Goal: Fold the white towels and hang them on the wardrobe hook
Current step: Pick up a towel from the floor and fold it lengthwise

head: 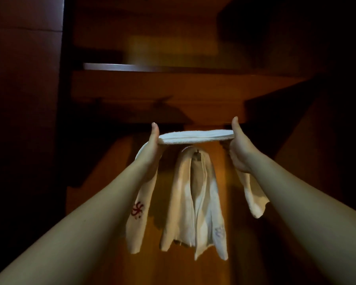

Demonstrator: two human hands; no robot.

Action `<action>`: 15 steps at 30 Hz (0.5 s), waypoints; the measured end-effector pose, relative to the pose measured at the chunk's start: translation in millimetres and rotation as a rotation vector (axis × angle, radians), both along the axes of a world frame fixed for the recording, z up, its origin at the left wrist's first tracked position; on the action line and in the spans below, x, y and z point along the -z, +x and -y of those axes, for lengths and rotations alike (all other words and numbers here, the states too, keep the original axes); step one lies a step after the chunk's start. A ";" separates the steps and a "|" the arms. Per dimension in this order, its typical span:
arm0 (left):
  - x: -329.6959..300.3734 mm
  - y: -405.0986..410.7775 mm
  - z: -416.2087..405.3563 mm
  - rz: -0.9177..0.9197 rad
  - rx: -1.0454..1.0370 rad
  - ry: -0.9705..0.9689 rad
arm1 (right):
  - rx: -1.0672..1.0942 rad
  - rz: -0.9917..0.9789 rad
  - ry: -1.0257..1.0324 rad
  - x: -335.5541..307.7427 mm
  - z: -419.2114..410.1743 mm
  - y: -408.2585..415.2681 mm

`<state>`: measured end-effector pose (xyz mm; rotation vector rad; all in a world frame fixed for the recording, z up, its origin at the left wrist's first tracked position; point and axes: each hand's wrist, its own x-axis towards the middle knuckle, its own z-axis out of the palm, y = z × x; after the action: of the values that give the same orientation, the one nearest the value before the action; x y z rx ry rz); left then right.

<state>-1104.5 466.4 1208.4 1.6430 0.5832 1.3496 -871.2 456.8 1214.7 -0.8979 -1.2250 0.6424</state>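
Observation:
A folded white towel [195,137] is stretched flat between my two hands at chest height inside the dark wooden wardrobe. My left hand [152,147] grips its left end, where a flap with a red embroidered mark hangs down. My right hand [239,149] grips the right end, and a shorter flap drops below it. Just beneath the stretched towel, another white towel [193,202] hangs in folds from a small wardrobe hook [197,156] on the back panel. The held towel sits slightly above and in front of that hook.
A wooden shelf edge [152,67] crosses the wardrobe above my hands. Dark wardrobe side walls [25,120] close in on the left and right. The orange-brown back panel [115,161] is lit around the hanging towel.

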 end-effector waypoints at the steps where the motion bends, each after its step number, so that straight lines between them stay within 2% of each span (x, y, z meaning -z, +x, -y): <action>1: -3.9 4.1 -9.0 -0.014 -0.021 0.007 | -0.022 0.009 -0.013 -2.1 -16.8 7.6; 7: -18.8 25.9 -74.8 0.005 -0.048 -0.004 | -0.128 0.017 -0.059 -8.7 -85.3 35.3; 10: -18.0 34.4 -100.7 -0.035 -0.149 -0.053 | -0.148 0.004 -0.062 -5.0 -112.1 38.3; 12: -12.8 38.6 -117.6 -0.071 -0.144 -0.062 | -0.156 -0.018 -0.072 -2.9 -122.5 35.3; 15: 3.2 37.4 -191.2 -0.057 -0.144 -0.091 | -0.160 -0.042 -0.086 4.3 -145.4 36.9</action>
<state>-1067.2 657.6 1205.1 1.5947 0.7983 1.3625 -834.3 602.2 1210.4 -0.8589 -1.2473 0.8431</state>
